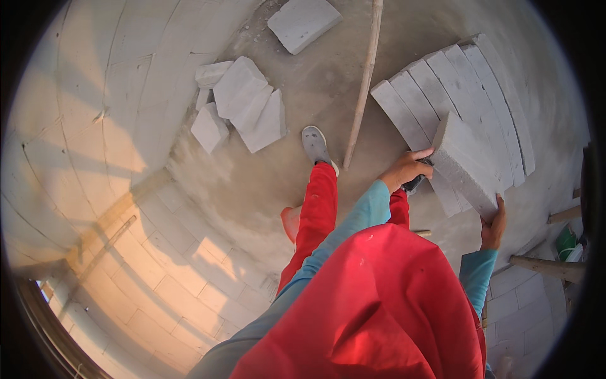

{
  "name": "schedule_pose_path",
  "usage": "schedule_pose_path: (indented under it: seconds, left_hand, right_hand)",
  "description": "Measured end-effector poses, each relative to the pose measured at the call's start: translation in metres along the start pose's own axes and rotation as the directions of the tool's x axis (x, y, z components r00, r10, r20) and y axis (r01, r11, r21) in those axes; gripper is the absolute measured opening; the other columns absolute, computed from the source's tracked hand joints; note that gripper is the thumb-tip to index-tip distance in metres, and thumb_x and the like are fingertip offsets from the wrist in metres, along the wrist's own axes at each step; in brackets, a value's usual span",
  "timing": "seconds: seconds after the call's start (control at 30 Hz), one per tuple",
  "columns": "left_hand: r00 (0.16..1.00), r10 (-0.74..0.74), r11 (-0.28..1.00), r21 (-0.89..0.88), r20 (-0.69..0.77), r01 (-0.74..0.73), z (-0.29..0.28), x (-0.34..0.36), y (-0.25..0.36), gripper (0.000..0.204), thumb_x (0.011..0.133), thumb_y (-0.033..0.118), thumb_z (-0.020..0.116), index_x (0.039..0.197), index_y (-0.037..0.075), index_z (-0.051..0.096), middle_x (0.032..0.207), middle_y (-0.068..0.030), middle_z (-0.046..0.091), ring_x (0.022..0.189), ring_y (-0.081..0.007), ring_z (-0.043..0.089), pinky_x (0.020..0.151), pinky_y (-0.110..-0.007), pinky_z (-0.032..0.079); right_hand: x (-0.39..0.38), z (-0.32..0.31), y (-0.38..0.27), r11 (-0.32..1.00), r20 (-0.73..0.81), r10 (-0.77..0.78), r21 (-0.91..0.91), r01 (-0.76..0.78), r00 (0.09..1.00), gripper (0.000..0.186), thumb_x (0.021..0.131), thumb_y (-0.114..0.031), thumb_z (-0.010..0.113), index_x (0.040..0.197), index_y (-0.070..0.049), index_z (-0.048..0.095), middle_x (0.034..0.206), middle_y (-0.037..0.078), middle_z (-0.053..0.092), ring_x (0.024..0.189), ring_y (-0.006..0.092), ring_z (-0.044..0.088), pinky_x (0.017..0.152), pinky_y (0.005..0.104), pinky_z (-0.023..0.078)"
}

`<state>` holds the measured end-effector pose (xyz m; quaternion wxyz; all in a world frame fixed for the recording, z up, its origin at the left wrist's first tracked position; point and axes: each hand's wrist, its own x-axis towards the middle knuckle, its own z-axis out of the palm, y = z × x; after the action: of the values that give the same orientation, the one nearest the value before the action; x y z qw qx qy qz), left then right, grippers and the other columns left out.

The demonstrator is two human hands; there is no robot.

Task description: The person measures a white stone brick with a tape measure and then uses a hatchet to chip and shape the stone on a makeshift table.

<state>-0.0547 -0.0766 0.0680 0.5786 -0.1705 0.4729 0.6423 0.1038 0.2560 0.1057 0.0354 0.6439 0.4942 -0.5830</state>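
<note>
A pale grey concrete block (468, 165) is tilted on its edge in front of a row of similar blocks (435, 95) at the right. My left hand (410, 169) grips its left end, thumb and fingers closed on the corner. At its other end, low on the right, my right hand (495, 224) is wrapped around the edge, its fingertips partly hidden. The held block overlaps the near part of the row, and I cannot tell whether it touches the blocks behind it. A dark object (413, 183) shows just under my left hand, too covered to name.
A wooden pole (365, 88) crosses the floor left of the row. Broken blocks (243, 101) lie in a heap by the left wall, and a single block (304, 24) sits at the far side. Block walls (183, 265) rise at the left; timber (549, 268) is at the right.
</note>
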Motion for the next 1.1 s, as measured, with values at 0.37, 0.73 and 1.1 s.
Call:
schedule_pose_path:
  seconds: [0.37,0.73,1.1]
  left_hand:
    - [0.985,0.033,0.989,0.151,-0.172,-0.007,-0.059,-0.095,-0.005,0.088,0.073,0.022,0.073,0.157,0.019,0.047,0.090,-0.0035,0.070,0.083,-0.0118,0.060,0.080,-0.026,0.047]
    - [0.824,0.018,0.872,0.412,-0.566,0.264,-0.234,-0.409,0.028,0.082,0.074,0.021,0.074,0.154,0.022,0.052,0.098,-0.0042,0.065,0.087,-0.0164,0.062,0.089,-0.030,0.049]
    - [0.701,-0.261,0.501,0.528,-0.664,0.686,-0.300,-0.528,-0.048,0.089,0.068,0.037,0.074,0.151,0.017,0.051,0.136,-0.0125,0.066,0.130,-0.0255,0.059,0.107,-0.034,0.048]
  right_hand:
    - [-0.047,0.007,0.018,0.939,0.276,-0.233,-0.187,0.290,0.932,0.077,0.084,-0.040,0.080,0.148,-0.014,0.047,0.137,0.012,0.053,0.127,0.0279,0.053,0.100,0.0414,0.051]
    - [-0.250,0.139,-0.037,0.521,-0.129,-0.649,-0.793,0.315,0.749,0.090,0.066,-0.033,0.087,0.146,-0.009,0.051,0.132,0.025,0.057,0.120,0.0425,0.060,0.101,0.0485,0.049]
    - [-0.396,0.029,0.029,0.524,-0.224,-0.527,-0.845,0.105,0.820,0.092,0.064,-0.031,0.087,0.147,-0.016,0.051,0.134,0.022,0.056,0.124,0.0418,0.057,0.107,0.0476,0.046]
